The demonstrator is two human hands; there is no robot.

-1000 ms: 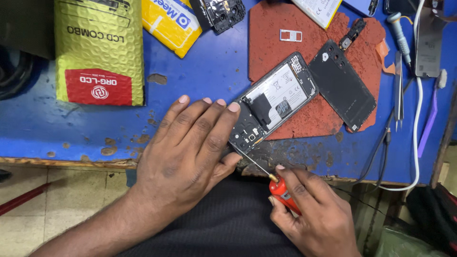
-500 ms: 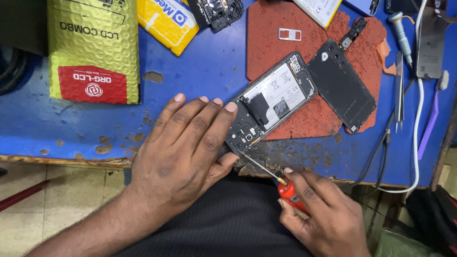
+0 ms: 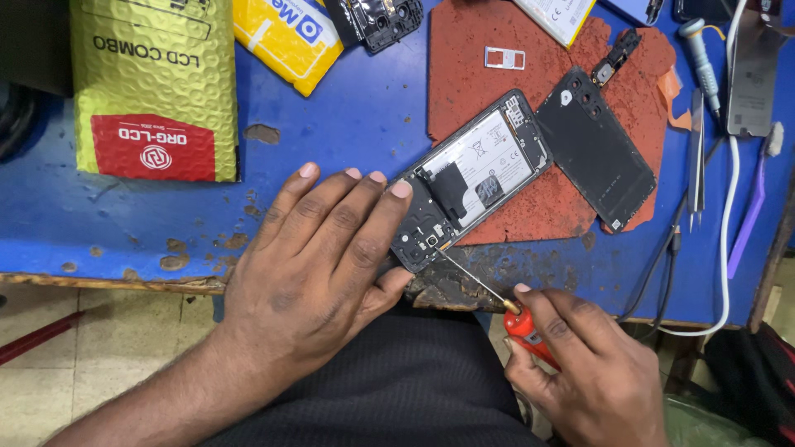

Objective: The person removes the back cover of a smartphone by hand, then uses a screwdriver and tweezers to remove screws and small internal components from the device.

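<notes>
Phone (image 3: 472, 178), one, back removed, lies face down and tilted across the near edge of a red mat (image 3: 464, 91) on the blue counter (image 3: 356, 124); battery and black board cover exposed. Left hand (image 3: 319, 265): flat on the counter, four fingertips resting against the phone's lower end, thumb tucked near its corner; grip open, pressing rather than clasping. Right hand (image 3: 592, 372): grip closed round the red handle of one screwdriver (image 3: 489, 290), thin shaft angled up so the tip meets the phone's lower end by a small round part.

Count of surroundings: one black back cover (image 3: 596, 149) just right of the phone on the mat; one small metal tray (image 3: 504, 58) above it; one yellow-green padded pouch (image 3: 153, 83) far left; one yellow box (image 3: 286, 37); one black frame part (image 3: 377, 16) at top; one tweezers (image 3: 697, 157), one white cable (image 3: 729, 207), one purple tool (image 3: 755, 207) at right. Nothing lies between screwdriver and phone.
</notes>
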